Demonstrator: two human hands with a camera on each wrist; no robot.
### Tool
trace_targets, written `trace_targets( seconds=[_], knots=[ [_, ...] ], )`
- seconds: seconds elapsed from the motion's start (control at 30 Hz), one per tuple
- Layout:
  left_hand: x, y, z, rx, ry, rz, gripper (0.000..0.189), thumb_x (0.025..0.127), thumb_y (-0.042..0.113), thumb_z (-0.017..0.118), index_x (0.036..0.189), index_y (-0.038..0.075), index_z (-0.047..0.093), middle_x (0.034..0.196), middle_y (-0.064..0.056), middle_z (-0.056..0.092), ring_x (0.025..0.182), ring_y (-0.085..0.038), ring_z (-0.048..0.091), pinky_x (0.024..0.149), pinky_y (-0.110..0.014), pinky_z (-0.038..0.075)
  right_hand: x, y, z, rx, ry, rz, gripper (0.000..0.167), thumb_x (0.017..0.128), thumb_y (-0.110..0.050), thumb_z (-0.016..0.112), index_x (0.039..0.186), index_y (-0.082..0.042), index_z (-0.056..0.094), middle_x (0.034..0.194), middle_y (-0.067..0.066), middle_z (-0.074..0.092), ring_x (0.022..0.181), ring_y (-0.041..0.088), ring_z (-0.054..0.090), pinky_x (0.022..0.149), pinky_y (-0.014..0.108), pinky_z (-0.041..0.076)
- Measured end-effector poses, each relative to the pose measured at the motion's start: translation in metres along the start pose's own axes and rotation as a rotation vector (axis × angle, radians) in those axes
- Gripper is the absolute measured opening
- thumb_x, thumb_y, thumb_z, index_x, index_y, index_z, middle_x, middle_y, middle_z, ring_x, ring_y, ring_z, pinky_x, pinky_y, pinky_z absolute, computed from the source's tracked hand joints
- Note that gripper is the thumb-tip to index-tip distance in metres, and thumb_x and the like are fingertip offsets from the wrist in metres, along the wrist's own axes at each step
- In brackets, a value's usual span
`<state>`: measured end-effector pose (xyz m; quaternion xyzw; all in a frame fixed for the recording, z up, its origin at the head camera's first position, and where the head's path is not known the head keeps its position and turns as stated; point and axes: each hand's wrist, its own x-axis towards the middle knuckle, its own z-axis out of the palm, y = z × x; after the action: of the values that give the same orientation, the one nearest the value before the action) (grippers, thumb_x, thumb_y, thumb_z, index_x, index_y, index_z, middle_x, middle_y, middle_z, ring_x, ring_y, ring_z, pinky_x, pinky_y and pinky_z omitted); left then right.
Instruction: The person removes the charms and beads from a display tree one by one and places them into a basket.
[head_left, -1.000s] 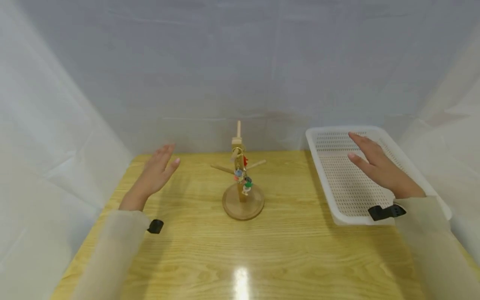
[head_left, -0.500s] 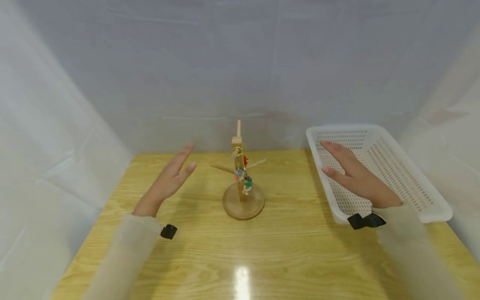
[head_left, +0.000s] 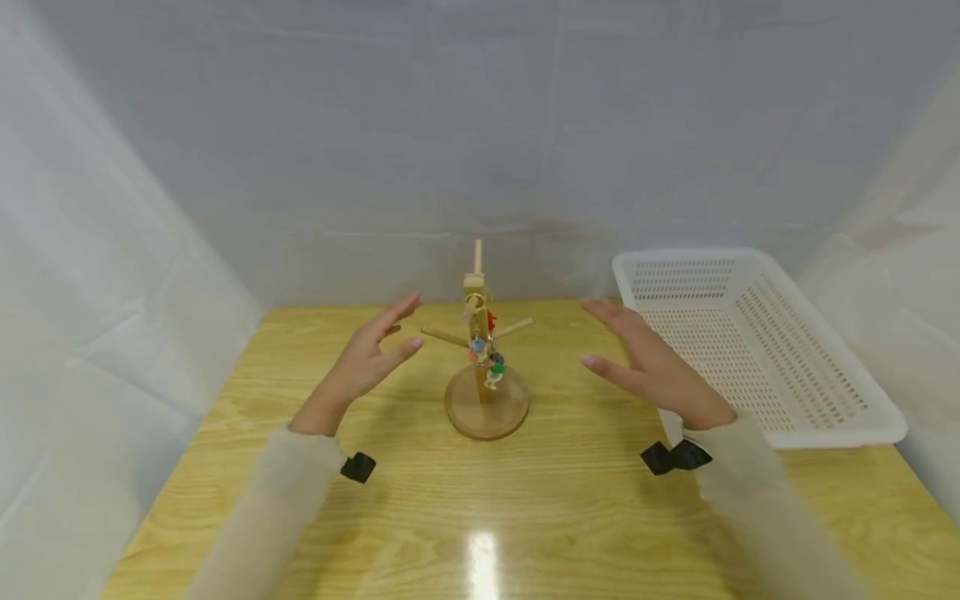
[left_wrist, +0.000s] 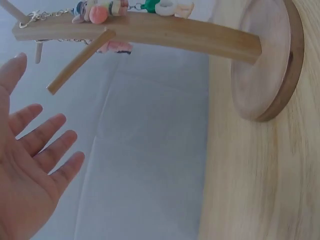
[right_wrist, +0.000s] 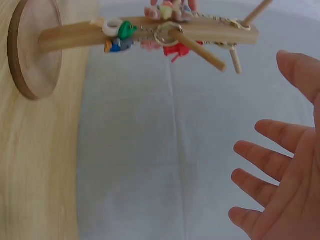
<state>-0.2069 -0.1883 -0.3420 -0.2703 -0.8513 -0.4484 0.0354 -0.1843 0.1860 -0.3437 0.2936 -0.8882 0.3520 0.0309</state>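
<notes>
The stand (left_wrist: 185, 36) is smooth, bare-looking wood, and the tabletop (head_left: 420, 508) has streaky wood lines with a glossy top that shines back a bright light. The rings (right_wrist: 156, 36) and chains (left_wrist: 135, 6) look like shiny metal, and the little figures (right_wrist: 126, 30) look like smooth plastic or rubber. The basket (head_left: 832, 439) looks like smooth plastic, the sleeves (head_left: 273, 492) are matt cloth, and the back sheet (head_left: 450, 125) looks smooth with creases.

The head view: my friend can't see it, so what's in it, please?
A person's left grip and right grip, both open and holding nothing, are on either side of a wooden stand hung with small colourful figures. The stand is on a wood-grain table, with a white basket at the right.
</notes>
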Motion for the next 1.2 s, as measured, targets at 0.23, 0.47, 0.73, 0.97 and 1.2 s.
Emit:
trace_targets(
  seconds=[0.23,0.47,0.73,0.97,1.2],
  knots=[
    [0.004,-0.016,0.011,-0.160,0.099,0.022,0.045,0.090,-0.001,0.060,0.133,-0.006,0.046,0.132,-0.021,0.052,0.121,-0.028,0.049,0.104,-0.049,0.038,0.008,-0.003,0.027,-0.014,0.006,-0.074,0.066,0.092,-0.029,0.062,0.146,-0.007,0.032,0.148,0.016,0.034,0.137,0.036,0.027,0.110,0.057,0.024],
    [0.009,-0.025,0.021,-0.238,0.140,-0.010,0.036,0.089,0.007,0.064,0.122,-0.005,0.056,0.120,-0.020,0.060,0.103,-0.015,0.059,0.092,-0.030,0.049,0.014,0.001,0.055,0.040,0.022,-0.100,0.059,0.092,-0.030,0.062,0.142,-0.006,0.039,0.143,0.015,0.043,0.133,0.035,0.036,0.108,0.055,0.031],
    [0.014,-0.025,0.029,-0.372,0.172,-0.103,0.032,0.090,0.011,0.065,0.115,-0.007,0.060,0.107,-0.007,0.068,0.091,-0.008,0.064,0.082,-0.022,0.053,0.023,0.012,0.086,0.242,0.021,-0.009,0.050,0.093,-0.019,0.062,0.137,-0.004,0.046,0.138,0.013,0.049,0.130,0.031,0.042,0.106,0.053,0.035],
    [0.016,-0.029,0.034,-0.470,0.206,-0.154,0.030,0.087,0.014,0.069,0.109,-0.005,0.064,0.094,0.010,0.070,0.088,-0.010,0.067,0.081,-0.024,0.055,0.025,0.008,0.104,0.375,0.044,0.072,0.045,0.093,-0.014,0.060,0.135,-0.001,0.048,0.135,0.016,0.051,0.126,0.032,0.046,0.106,0.053,0.034],
    [0.018,-0.038,0.039,-0.494,0.232,-0.136,0.031,0.087,0.010,0.068,0.107,-0.013,0.062,0.088,0.011,0.071,0.082,-0.008,0.067,0.079,-0.023,0.055,0.030,0.014,0.122,0.395,0.080,0.077,0.043,0.091,-0.017,0.063,0.129,0.000,0.052,0.129,0.015,0.056,0.119,0.029,0.052,0.105,0.048,0.039]
  ],
)
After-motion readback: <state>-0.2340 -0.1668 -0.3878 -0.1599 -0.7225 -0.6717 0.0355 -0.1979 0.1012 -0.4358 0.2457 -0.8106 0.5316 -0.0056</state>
